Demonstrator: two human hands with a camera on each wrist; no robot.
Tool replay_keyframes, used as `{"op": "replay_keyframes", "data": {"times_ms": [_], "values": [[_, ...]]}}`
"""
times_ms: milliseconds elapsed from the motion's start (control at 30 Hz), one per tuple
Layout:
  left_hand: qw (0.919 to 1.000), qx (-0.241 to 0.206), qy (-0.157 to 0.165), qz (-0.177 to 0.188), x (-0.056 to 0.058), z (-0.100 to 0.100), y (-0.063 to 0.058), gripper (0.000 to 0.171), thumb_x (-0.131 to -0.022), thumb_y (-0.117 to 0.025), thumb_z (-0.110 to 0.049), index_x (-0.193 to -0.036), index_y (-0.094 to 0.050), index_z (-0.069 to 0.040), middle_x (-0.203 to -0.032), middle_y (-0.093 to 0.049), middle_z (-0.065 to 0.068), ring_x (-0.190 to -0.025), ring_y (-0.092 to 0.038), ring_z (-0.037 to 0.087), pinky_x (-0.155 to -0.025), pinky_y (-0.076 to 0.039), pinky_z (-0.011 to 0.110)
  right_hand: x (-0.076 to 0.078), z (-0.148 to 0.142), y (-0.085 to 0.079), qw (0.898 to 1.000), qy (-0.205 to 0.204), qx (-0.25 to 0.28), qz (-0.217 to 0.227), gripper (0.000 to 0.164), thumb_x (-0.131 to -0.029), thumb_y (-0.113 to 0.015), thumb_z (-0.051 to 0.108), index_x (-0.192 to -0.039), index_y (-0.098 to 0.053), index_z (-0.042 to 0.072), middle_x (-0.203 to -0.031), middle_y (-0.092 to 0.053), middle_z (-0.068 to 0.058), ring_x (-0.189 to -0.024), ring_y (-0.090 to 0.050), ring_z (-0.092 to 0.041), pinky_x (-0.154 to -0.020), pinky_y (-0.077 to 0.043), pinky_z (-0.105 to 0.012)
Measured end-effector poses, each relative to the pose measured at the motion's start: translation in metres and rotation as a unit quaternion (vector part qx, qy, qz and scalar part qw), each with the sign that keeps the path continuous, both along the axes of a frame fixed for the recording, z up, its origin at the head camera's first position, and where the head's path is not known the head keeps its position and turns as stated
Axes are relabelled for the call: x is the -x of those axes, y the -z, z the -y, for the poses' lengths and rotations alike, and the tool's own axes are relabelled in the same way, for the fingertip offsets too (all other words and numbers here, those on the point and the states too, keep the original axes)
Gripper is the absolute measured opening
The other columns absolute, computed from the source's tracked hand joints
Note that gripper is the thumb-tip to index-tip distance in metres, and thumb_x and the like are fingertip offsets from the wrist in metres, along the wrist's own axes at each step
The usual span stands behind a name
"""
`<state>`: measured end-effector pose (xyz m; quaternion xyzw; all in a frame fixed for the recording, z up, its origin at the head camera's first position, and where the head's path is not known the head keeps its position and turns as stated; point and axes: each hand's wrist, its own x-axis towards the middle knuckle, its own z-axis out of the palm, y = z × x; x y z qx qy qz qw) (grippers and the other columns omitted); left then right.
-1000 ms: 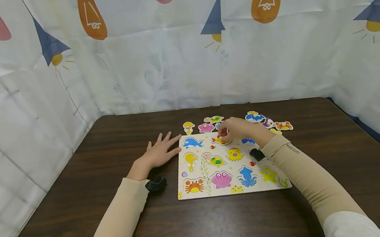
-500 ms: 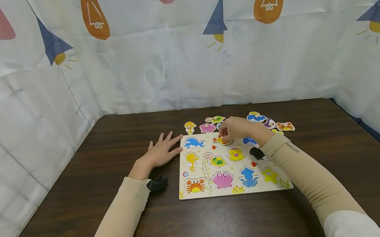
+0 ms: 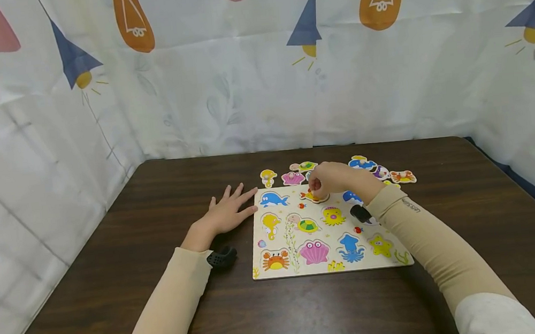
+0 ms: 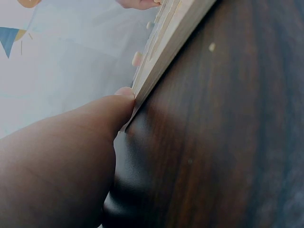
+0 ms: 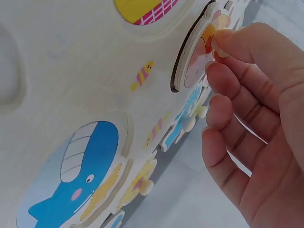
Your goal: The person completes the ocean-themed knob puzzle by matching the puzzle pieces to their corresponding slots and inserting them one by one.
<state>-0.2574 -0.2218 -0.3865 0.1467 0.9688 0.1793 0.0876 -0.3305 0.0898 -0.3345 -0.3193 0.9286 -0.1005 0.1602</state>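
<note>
My right hand (image 3: 335,177) pinches the knob of an orange fish puzzle piece (image 5: 194,64) between thumb and forefinger. The piece sits slightly raised at the upper middle of the wooden puzzle board (image 3: 373,264), as the right wrist view shows; the other fingers curl loosely. The board bears pictures of sea animals, among them a whale (image 3: 273,198), a crab (image 3: 275,260) and an octopus (image 3: 333,216). Spread flat on the table, my left hand (image 3: 219,214) touches the board's upper left edge, with the thumb (image 4: 124,95) against its side in the left wrist view.
Behind the board lie several loose pieces: a seahorse (image 3: 268,177), a shell (image 3: 293,178), a turtle (image 3: 305,166), a blue whale piece (image 3: 361,164) and a crab piece (image 3: 403,177). They rest on a dark wooden table (image 3: 115,289) in front of a patterned curtain (image 3: 261,103).
The head view has shifted slightly. Both hands hold nearly the same places, the right one still pinching the fish puzzle piece.
</note>
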Motion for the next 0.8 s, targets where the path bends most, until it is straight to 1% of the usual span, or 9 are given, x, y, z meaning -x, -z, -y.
{"op": "replay_keyframes", "data": {"times_ms": [300, 500, 633, 800], "values": [[1.0000, 0.003, -0.001, 0.000, -0.0005, -0.0004, -0.0003, 0.069, -0.106, -0.047, -0.054, -0.165, -0.026, -0.026, -0.170, -0.010, 0.017, -0.154, 0.001, 0.046, -0.113, 0.000, 0.076, -0.0002, -0.0015, 0.0005, 1.000, -0.005, -0.006, 0.000, 0.008, -0.092, -0.077, 0.017, -0.099, -0.076, 0.014, -0.087, -0.064, 0.000, -0.081, -0.057, -0.019, -0.076, -0.051, -0.033], [1.0000, 0.005, -0.001, 0.002, -0.0004, 0.0003, -0.0006, 0.069, -0.106, -0.047, -0.054, -0.165, -0.026, -0.027, -0.170, -0.009, 0.016, -0.154, 0.002, 0.045, -0.113, 0.001, 0.076, -0.0002, -0.0020, 0.0020, 1.000, -0.003, -0.005, 0.002, 0.006, -0.094, -0.076, 0.019, -0.099, -0.076, 0.015, -0.087, -0.064, 0.000, -0.082, -0.057, -0.019, -0.076, -0.050, -0.033], [1.0000, 0.004, -0.001, 0.002, -0.0002, 0.0007, -0.0001, 0.069, -0.106, -0.047, -0.054, -0.165, -0.026, -0.027, -0.170, -0.009, 0.016, -0.154, 0.002, 0.045, -0.113, 0.001, 0.076, -0.0024, -0.0033, 0.0006, 1.000, 0.001, 0.003, 0.011, 0.007, -0.096, -0.075, 0.020, -0.100, -0.076, 0.015, -0.089, -0.064, 0.000, -0.083, -0.057, -0.020, -0.078, -0.051, -0.034], [1.0000, 0.005, -0.002, 0.003, -0.0002, 0.0004, 0.0000, 0.069, -0.106, -0.047, -0.054, -0.165, -0.026, -0.027, -0.170, -0.009, 0.016, -0.154, 0.002, 0.046, -0.113, 0.000, 0.076, -0.0044, -0.0072, -0.0019, 1.000, -0.001, 0.019, 0.014, 0.009, -0.097, -0.074, 0.023, -0.101, -0.077, 0.015, -0.090, -0.064, -0.001, -0.083, -0.056, -0.020, -0.077, -0.049, -0.034]]}}
